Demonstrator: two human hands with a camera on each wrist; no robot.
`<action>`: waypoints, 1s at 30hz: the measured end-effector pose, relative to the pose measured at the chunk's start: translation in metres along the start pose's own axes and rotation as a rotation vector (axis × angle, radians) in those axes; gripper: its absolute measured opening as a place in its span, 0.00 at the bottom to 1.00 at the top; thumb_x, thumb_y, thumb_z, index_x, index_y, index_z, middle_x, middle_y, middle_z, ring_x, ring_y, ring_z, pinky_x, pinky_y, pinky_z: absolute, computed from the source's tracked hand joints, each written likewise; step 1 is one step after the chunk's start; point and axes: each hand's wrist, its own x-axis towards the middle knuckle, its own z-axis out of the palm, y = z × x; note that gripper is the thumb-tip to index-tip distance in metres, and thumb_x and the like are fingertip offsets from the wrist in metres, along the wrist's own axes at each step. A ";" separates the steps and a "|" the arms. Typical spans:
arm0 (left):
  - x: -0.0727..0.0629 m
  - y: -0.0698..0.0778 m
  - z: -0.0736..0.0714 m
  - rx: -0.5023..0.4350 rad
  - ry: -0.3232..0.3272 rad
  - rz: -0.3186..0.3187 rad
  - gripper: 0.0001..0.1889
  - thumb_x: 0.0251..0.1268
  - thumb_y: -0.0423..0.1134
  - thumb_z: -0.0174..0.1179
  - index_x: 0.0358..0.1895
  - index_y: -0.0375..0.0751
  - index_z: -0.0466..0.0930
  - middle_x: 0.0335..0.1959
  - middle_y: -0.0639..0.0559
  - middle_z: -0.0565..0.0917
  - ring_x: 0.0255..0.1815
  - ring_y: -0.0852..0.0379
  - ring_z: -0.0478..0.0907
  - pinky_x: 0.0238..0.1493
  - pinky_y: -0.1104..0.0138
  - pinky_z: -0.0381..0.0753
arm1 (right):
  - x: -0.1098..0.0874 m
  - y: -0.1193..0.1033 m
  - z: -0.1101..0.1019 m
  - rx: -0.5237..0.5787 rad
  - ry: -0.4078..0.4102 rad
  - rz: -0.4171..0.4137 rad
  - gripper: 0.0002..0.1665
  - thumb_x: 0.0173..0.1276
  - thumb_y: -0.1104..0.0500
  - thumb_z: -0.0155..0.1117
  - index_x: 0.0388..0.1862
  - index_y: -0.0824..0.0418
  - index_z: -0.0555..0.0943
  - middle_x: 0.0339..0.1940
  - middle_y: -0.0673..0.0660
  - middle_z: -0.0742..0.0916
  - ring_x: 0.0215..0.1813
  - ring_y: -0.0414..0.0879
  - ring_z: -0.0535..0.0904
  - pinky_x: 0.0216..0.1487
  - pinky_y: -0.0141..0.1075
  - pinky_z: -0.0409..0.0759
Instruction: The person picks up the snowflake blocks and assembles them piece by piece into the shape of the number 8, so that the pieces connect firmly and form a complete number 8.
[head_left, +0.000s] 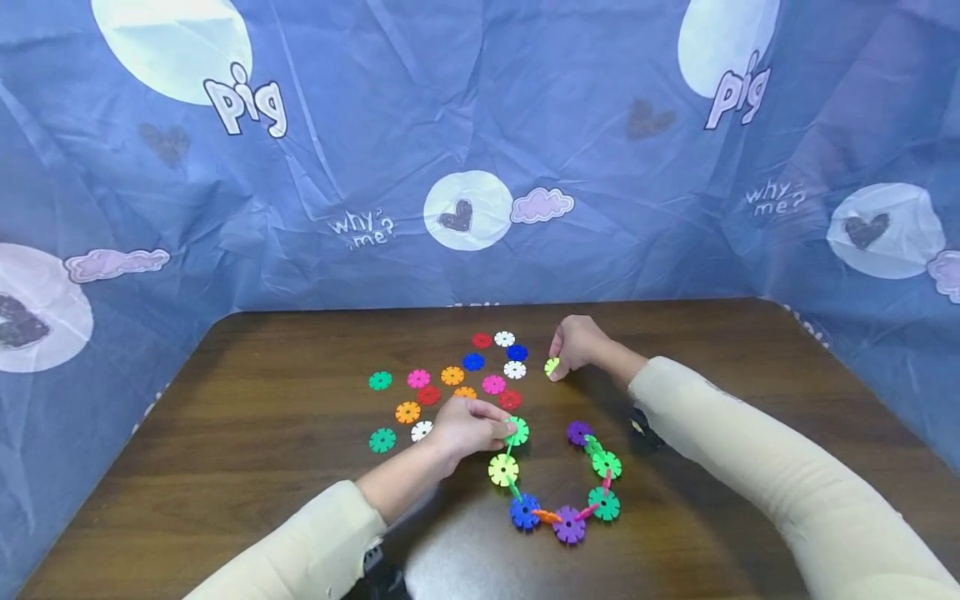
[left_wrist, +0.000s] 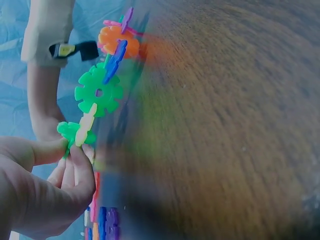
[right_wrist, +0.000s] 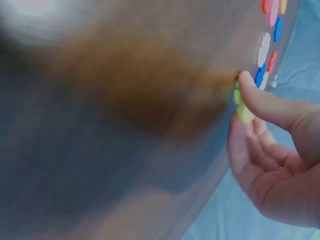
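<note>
My left hand [head_left: 468, 427] pinches a bright green notched plastic disc [head_left: 517, 431] between thumb and fingers. That disc is one end of a curved chain of interlocked discs, running through a yellow disc [head_left: 503, 470], a blue disc [head_left: 526, 512] and a purple disc [head_left: 569, 526], then round to another purple disc [head_left: 580, 432] at the other end. Farther back on the right, my right hand [head_left: 577, 343] holds a single yellow-green disc [head_left: 552, 367] by its edges. The right wrist view shows thumb and fingertips on opposite sides of this yellow-green disc [right_wrist: 244, 111].
Loose discs lie scattered beyond and left of my left hand, among them a teal disc [head_left: 382, 440], an orange disc [head_left: 408, 412], a pink disc [head_left: 418, 378] and a blue disc [head_left: 473, 362]. A blue printed cloth [head_left: 375, 142] hangs behind the brown wooden table [head_left: 247, 417].
</note>
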 end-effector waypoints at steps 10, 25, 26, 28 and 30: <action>-0.001 -0.006 0.002 -0.057 -0.009 0.013 0.08 0.58 0.28 0.65 0.39 0.26 0.83 0.32 0.45 0.87 0.25 0.64 0.79 0.39 0.67 0.87 | -0.061 0.001 0.012 0.508 -0.066 -0.148 0.07 0.50 0.72 0.73 0.29 0.73 0.85 0.25 0.64 0.89 0.21 0.44 0.85 0.30 0.42 0.87; 0.001 -0.003 0.003 -0.054 -0.003 -0.002 0.07 0.58 0.28 0.65 0.38 0.28 0.84 0.29 0.48 0.87 0.23 0.64 0.78 0.39 0.67 0.87 | -0.099 -0.019 0.029 0.408 0.119 -0.391 0.04 0.50 0.68 0.76 0.23 0.63 0.87 0.22 0.56 0.90 0.22 0.37 0.83 0.24 0.28 0.81; 0.001 -0.003 0.003 -0.054 -0.001 -0.001 0.07 0.58 0.28 0.65 0.38 0.28 0.84 0.28 0.49 0.86 0.23 0.65 0.78 0.39 0.67 0.87 | -0.099 -0.019 0.029 0.405 0.131 -0.398 0.04 0.50 0.67 0.76 0.23 0.62 0.87 0.22 0.55 0.90 0.23 0.37 0.82 0.25 0.27 0.81; 0.001 -0.003 0.002 -0.051 0.002 -0.002 0.06 0.58 0.28 0.65 0.38 0.28 0.85 0.27 0.50 0.86 0.23 0.65 0.77 0.38 0.67 0.87 | -0.100 -0.020 0.029 0.400 0.146 -0.403 0.04 0.49 0.66 0.76 0.23 0.61 0.87 0.23 0.55 0.90 0.24 0.36 0.83 0.26 0.27 0.81; 0.001 -0.003 0.002 -0.046 0.006 -0.001 0.07 0.57 0.28 0.65 0.38 0.28 0.85 0.27 0.51 0.85 0.23 0.65 0.77 0.37 0.68 0.86 | -0.100 -0.020 0.030 0.412 0.150 -0.403 0.04 0.49 0.66 0.77 0.23 0.61 0.88 0.23 0.55 0.90 0.25 0.36 0.83 0.27 0.27 0.81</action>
